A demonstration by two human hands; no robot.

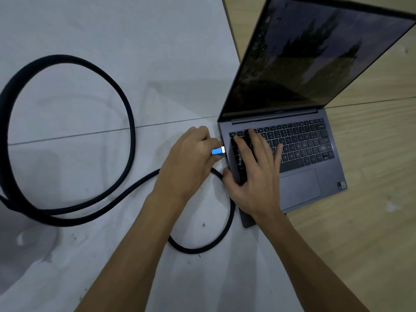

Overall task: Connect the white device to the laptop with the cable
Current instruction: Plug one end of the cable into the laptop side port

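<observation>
The left hand point(189, 161) has its fingers closed around the bright blue metal plug point(218, 151) at the end of the thick black braided cable point(67, 140), with the plug's pale tip just beside the left edge of the open grey laptop point(301, 181), near the top of the keyboard. The right hand point(256, 174) lies flat with fingers spread over the left side of the keys, gripping nothing, only pressing the machine down. The port itself is hidden on the side wall, so whether the tip has entered it is hard to tell. To seat it well, the plug should stay level and square to that edge and be pushed straight in, while the right hand braces the laptop against sliding. The cable loops loosely across the pale grey floor point(157, 52), so slack should not pull back. The white device is not in view
</observation>
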